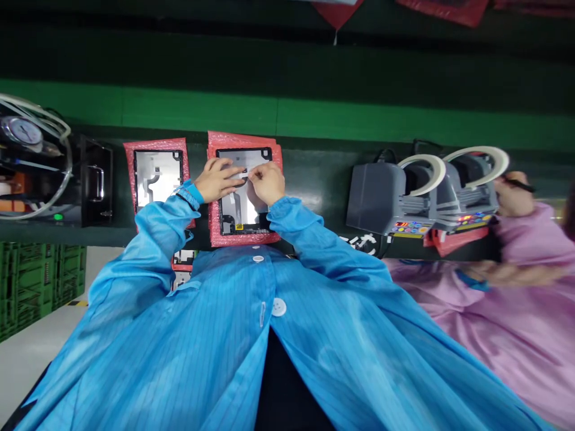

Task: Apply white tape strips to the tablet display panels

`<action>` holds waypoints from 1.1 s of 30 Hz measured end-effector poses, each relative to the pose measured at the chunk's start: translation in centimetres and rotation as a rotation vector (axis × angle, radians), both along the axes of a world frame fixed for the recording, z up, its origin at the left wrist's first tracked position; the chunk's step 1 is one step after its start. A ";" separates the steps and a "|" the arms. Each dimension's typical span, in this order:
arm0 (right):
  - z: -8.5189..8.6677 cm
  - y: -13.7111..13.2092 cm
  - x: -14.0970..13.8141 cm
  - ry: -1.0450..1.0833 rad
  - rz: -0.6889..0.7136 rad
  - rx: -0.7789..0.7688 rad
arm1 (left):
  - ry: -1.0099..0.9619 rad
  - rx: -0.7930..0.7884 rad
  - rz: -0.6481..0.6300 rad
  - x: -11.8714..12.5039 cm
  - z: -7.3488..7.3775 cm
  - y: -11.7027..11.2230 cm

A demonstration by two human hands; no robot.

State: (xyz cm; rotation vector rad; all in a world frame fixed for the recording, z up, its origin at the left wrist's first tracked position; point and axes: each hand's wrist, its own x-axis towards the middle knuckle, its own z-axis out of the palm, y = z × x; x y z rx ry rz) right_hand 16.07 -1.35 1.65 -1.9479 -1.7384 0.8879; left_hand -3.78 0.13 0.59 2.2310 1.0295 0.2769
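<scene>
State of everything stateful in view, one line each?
Silver-and-black framed panel on red bubble wrap: flat, under both hands.
Left hand: fingers flat on it.
Right hand: fingers curled, grip unclear.
Second identical panel: flat, untouched.
Grey tape dispensers: white rolls loaded.
Small green lamp: lit.

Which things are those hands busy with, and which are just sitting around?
In use: left hand, right hand, middle panel, its red bubble wrap.
Lying about: second panel, tape machines, pressure gauge, green crates.
</scene>
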 end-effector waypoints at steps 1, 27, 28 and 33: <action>0.2 0.0 -0.1 -0.010 -0.002 -0.014 | -0.004 -0.004 0.002 0.0 0.0 0.0; -1.3 -4.2 10.0 0.205 -0.508 0.300 | 0.214 0.132 -0.067 -0.1 1.6 0.2; -1.5 -6.1 12.6 0.245 -0.640 0.317 | 0.209 0.139 -0.059 0.1 1.8 0.2; -2.7 -15.0 22.9 0.306 -1.262 0.343 | 0.207 0.210 0.038 1.1 2.3 0.4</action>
